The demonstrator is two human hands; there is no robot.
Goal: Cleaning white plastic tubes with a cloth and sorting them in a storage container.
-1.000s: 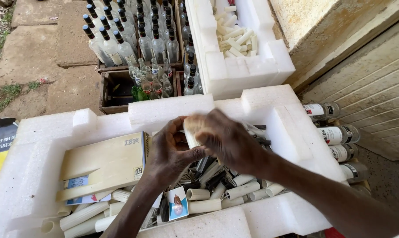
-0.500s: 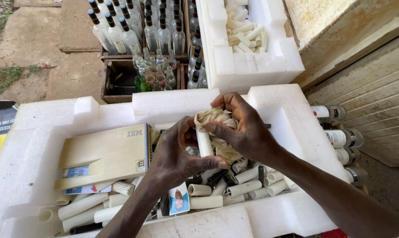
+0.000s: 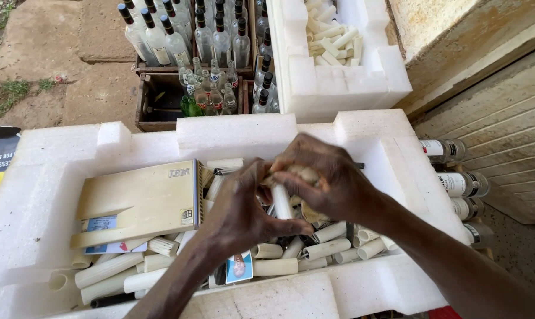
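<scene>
Gripping white tube point(image 3: 281, 201), both hands; foam box point(image 3: 362, 136), bottles point(image 3: 214, 41) around.

Upright white tube point(image 3: 281, 201), crumpled rag point(image 3: 303, 173)

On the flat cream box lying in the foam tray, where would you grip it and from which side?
Probably by the cream box's left end, from above left: it lies flat over the white tubes, its right end is near the left hand, and the foam tray's wall backs its far edge.

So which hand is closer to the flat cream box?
Left. The left hand is right beside the flat cream box; the right hand sits farther off, beyond the left.
</scene>
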